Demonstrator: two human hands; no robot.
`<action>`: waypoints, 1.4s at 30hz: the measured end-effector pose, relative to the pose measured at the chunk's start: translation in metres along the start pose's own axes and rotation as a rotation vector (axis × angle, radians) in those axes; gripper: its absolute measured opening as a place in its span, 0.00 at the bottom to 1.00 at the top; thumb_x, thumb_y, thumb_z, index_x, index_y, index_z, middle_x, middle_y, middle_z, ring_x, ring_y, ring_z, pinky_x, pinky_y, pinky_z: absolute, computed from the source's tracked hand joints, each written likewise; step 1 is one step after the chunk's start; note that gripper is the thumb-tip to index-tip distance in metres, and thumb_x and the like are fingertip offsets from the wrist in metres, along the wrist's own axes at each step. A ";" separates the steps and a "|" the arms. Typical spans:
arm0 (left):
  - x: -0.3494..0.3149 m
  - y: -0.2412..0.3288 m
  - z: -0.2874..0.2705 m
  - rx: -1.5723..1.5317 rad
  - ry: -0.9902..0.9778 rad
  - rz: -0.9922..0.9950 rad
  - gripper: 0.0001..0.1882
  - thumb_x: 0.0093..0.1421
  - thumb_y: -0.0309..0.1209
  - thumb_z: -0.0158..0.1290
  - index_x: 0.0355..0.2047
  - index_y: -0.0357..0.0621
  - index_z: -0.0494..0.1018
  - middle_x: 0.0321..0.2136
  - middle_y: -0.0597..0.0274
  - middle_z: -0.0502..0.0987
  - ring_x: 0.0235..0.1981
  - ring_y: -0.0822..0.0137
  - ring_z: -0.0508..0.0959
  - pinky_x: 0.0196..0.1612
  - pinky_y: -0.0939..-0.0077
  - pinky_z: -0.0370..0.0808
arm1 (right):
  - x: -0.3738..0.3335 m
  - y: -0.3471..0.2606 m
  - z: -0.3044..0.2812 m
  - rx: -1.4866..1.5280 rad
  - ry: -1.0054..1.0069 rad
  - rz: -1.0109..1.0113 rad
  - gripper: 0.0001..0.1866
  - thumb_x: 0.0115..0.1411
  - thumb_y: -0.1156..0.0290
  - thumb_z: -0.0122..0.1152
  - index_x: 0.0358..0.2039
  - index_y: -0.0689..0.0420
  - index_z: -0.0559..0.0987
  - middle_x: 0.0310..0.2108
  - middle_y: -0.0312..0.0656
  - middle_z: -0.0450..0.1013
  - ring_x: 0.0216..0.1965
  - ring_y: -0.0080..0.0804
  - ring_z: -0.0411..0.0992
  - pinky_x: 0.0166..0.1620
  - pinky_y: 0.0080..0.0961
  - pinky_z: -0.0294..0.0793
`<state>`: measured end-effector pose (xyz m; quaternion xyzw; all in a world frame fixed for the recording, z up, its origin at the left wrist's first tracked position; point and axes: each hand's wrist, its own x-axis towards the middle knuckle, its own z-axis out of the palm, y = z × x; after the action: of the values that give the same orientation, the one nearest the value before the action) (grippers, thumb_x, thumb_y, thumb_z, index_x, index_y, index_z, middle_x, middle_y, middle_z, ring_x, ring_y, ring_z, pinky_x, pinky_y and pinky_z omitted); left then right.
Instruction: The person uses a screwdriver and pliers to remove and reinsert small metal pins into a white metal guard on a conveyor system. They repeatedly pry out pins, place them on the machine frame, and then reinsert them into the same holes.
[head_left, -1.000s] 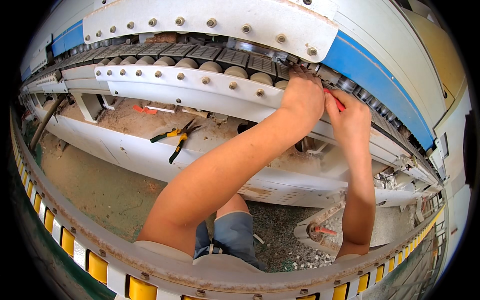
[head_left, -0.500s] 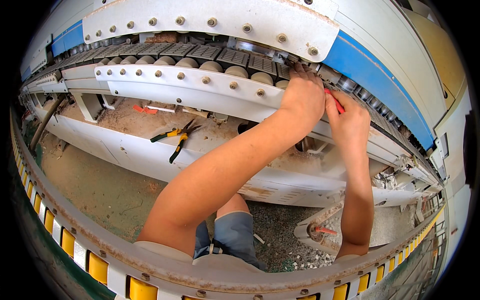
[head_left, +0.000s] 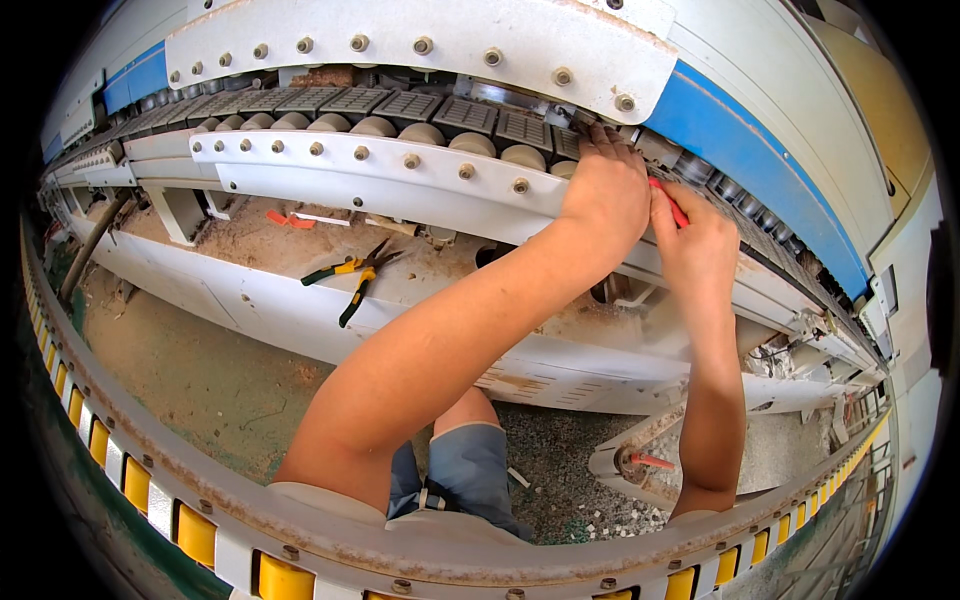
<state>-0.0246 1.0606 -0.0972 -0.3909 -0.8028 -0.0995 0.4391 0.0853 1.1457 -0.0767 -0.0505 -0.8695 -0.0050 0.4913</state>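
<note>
My left hand (head_left: 607,185) reaches over the row of dark track pads (head_left: 468,114), its fingers stretched forward into the shaded gap under the upper white plate (head_left: 440,25). Those fingertips are partly hidden, and I see nothing held in them. Close beside it on the right, my right hand (head_left: 708,240) is closed around a slim red-handled tool (head_left: 677,208). The tool points up toward the left hand, and its working end is out of sight. Both hands are at the pad track of a long machine.
Pliers with yellow and dark handles (head_left: 358,275) lie on the dusty ledge (head_left: 260,240) below the track, near some orange scraps (head_left: 290,219). A bolted white rail (head_left: 380,170) runs along the track. A curved rail with yellow rollers (head_left: 196,536) passes in front of my body.
</note>
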 end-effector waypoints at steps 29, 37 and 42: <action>-0.005 0.000 -0.003 -0.028 0.035 0.079 0.19 0.64 0.34 0.52 0.48 0.31 0.78 0.53 0.38 0.79 0.60 0.48 0.77 0.57 0.61 0.76 | -0.010 0.013 -0.004 0.041 0.071 -0.059 0.10 0.63 0.67 0.68 0.40 0.60 0.86 0.32 0.51 0.80 0.32 0.51 0.78 0.37 0.39 0.77; -0.075 -0.005 -0.027 -0.796 0.593 0.329 0.12 0.55 0.27 0.63 0.40 0.41 0.80 0.44 0.55 0.83 0.46 0.55 0.82 0.49 0.64 0.79 | -0.083 0.008 -0.040 0.093 0.117 0.028 0.13 0.61 0.75 0.69 0.46 0.63 0.84 0.34 0.47 0.80 0.31 0.40 0.78 0.38 0.30 0.77; -0.149 -0.005 -0.053 -1.410 -0.008 -0.213 0.16 0.63 0.30 0.63 0.49 0.34 0.78 0.44 0.53 0.85 0.43 0.61 0.85 0.47 0.69 0.81 | -0.155 -0.001 -0.046 0.033 0.164 -0.014 0.16 0.58 0.78 0.71 0.47 0.64 0.83 0.38 0.50 0.79 0.36 0.45 0.78 0.42 0.35 0.78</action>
<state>0.0515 0.9501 -0.1811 -0.5016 -0.5827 -0.6359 0.0669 0.2037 1.1290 -0.1856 -0.0360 -0.8267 0.0016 0.5614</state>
